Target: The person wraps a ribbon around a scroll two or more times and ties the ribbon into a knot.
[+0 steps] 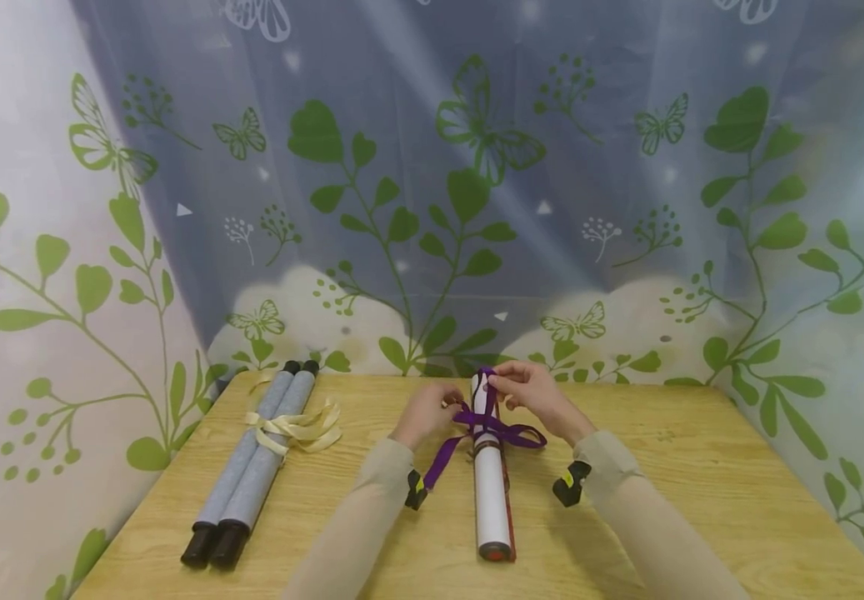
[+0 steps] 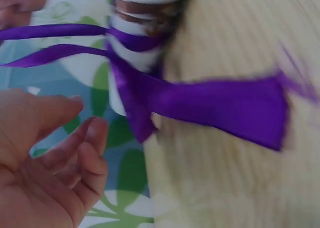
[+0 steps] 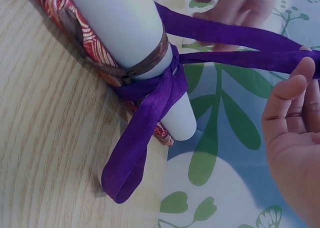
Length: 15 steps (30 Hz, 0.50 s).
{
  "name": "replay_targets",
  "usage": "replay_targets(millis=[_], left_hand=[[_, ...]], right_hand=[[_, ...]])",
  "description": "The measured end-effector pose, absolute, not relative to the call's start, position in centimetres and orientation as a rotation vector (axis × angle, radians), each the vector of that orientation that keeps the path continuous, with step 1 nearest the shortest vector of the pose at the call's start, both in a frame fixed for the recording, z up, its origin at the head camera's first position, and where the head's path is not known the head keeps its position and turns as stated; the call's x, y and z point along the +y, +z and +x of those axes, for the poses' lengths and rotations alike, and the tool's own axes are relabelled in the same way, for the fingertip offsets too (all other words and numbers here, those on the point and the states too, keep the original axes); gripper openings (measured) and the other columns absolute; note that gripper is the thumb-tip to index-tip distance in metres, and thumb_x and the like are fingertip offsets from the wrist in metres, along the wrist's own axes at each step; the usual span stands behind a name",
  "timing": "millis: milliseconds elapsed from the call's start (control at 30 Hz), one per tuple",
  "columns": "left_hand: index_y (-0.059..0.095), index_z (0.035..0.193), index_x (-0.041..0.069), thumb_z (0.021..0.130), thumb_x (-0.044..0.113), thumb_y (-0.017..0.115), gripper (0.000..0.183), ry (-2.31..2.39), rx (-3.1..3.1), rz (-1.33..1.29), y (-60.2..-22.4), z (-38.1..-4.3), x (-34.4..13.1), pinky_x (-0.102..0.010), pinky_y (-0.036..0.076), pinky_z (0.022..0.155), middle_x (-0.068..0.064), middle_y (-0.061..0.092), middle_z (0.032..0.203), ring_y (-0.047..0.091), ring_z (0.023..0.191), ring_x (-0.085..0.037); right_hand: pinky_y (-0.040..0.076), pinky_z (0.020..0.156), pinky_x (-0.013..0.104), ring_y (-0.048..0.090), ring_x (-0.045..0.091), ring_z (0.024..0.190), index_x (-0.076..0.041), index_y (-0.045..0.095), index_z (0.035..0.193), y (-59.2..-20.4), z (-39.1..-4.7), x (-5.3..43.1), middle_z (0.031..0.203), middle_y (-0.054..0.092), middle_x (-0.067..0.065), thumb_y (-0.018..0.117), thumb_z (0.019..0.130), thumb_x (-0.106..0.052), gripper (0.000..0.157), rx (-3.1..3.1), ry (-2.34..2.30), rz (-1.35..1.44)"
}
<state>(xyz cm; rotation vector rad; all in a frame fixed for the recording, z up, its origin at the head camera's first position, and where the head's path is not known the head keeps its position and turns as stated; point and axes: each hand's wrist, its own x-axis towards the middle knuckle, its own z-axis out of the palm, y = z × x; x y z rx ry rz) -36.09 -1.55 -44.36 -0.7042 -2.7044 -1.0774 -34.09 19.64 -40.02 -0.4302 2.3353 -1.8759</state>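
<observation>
A white roll (image 1: pixel 491 500) lies lengthwise on the wooden table, beside a slim red-and-gold patterned piece (image 3: pixel 89 35). Around both goes a thin brown tie (image 3: pixel 152 56). Just beyond it a purple ribbon (image 1: pixel 506 432) is wrapped and crossed, with a loop out to the right and a tail to the left. My right hand (image 1: pixel 540 398) pinches a raised length of that ribbon over the roll's far end. Close by on the left is my left hand (image 1: pixel 429 412), its fingers loosely bent; in the left wrist view nothing shows between thumb and fingers.
Two grey-blue rolls with black ends (image 1: pixel 267 450) lie side by side at the left of the table (image 1: pixel 626 517), bound by a cream ribbon (image 1: pixel 300 429). A leaf-and-butterfly printed curtain (image 1: pixel 417 208) hangs right behind the table's back edge.
</observation>
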Motion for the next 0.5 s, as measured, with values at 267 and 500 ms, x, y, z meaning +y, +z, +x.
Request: replay_targets(millis=[267, 500], left_hand=[[0.064, 0.113, 0.007, 0.087, 0.002, 0.067, 0.027, -0.901, -2.88, -0.866, -45.8, -36.4, -0.8, -0.038, 0.052, 0.09, -0.01, 0.071, 0.107, 0.067, 0.101, -0.027], [0.073, 0.091, 0.009, 0.083, 0.009, 0.073, 0.008, -0.821, -2.912, -0.779, -45.9, -36.2, -1.0, -0.029, 0.049, 0.07, -0.005, 0.07, 0.086, 0.061, 0.076, -0.017]], right_hand=[[0.052, 0.068, 0.028, 0.062, 0.012, 0.078, 0.006, 0.062, 0.119, -39.8, -33.7, 19.3, 0.091, 0.069, -0.003, 0.062, 0.097, -0.019, 0.033, 2.331, -1.881, -0.453], [0.052, 0.067, 0.027, 0.061, 0.011, 0.078, 0.006, 0.062, 0.118, -39.9, -33.7, 19.3, 0.089, 0.068, -0.003, 0.061, 0.098, -0.018, 0.031, 2.352, -1.871, -0.459]])
